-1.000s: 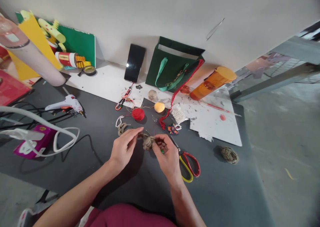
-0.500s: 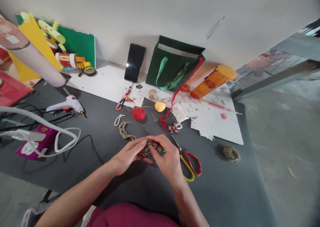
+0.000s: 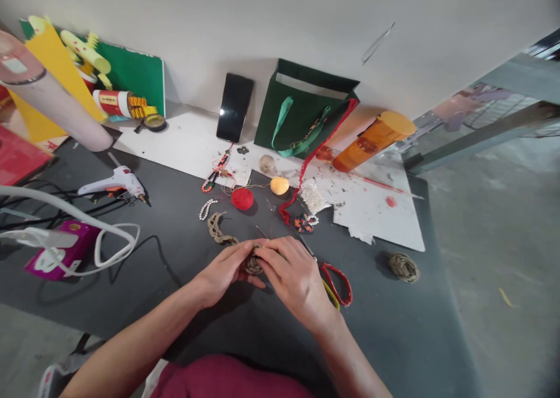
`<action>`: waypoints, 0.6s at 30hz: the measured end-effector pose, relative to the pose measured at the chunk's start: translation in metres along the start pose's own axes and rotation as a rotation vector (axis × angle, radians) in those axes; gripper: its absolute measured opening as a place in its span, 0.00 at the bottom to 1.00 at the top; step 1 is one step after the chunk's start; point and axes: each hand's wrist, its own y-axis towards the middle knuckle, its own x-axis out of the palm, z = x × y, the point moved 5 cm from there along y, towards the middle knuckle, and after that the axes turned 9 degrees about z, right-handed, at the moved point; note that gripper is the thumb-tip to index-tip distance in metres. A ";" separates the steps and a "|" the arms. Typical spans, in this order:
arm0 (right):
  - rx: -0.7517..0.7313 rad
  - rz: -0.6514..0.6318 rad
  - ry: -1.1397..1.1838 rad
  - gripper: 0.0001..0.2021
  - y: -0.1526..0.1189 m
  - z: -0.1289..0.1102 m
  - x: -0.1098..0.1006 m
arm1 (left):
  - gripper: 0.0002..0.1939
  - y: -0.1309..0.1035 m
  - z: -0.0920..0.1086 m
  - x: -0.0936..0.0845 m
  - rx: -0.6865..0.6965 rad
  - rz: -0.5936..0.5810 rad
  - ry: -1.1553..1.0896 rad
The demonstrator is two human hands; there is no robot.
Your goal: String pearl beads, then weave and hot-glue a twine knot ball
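Note:
Between my hands is a brown crocheted roll (image 3: 252,264), small and partly covered by the fingers. A scalloped crocheted strip (image 3: 216,229) of like colour runs from beneath my left hand up and to the left. My left hand (image 3: 225,272) cups the roll from the left, thumb on top and fingers below. Across from it, my right hand (image 3: 291,272) pinches the roll's upper right side; its fingertips are partly hidden. A thin needle-like tool (image 3: 261,231) sticks out just beyond the fingers. Scissors (image 3: 341,284) with red and yellow handles lie beside my right hand, partly behind it.
Red yarn (image 3: 242,199), a yellow ball (image 3: 279,185) and a bead string (image 3: 207,209) lie beyond my hands. Further back stand a phone (image 3: 235,107), a green paper bag (image 3: 301,112) and an orange tube (image 3: 371,141). A glue gun (image 3: 114,182) and cables are left; a brown ball (image 3: 403,267) is right.
My right hand has turned and shifted over the roll, covering more of the scissors' yellow handle. My left hand stays nearly in place. The view has shifted slightly.

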 end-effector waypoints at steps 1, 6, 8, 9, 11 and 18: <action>-0.009 -0.007 -0.012 0.10 0.001 -0.001 0.001 | 0.23 0.000 0.000 0.001 -0.003 -0.010 0.001; -0.013 -0.050 -0.077 0.09 0.005 -0.001 0.005 | 0.23 -0.001 0.001 0.001 -0.007 -0.002 -0.044; 0.005 -0.073 -0.099 0.08 0.007 0.000 0.007 | 0.23 -0.001 0.001 0.000 0.014 0.016 -0.036; 0.021 -0.082 -0.103 0.08 0.008 0.000 0.007 | 0.23 -0.001 0.001 0.000 0.032 0.025 -0.018; 0.068 -0.078 -0.087 0.07 0.009 0.001 0.009 | 0.24 -0.002 0.002 0.000 0.081 0.048 0.039; 0.328 0.050 0.084 0.08 0.007 0.014 0.016 | 0.26 -0.002 0.004 0.002 0.240 0.090 0.132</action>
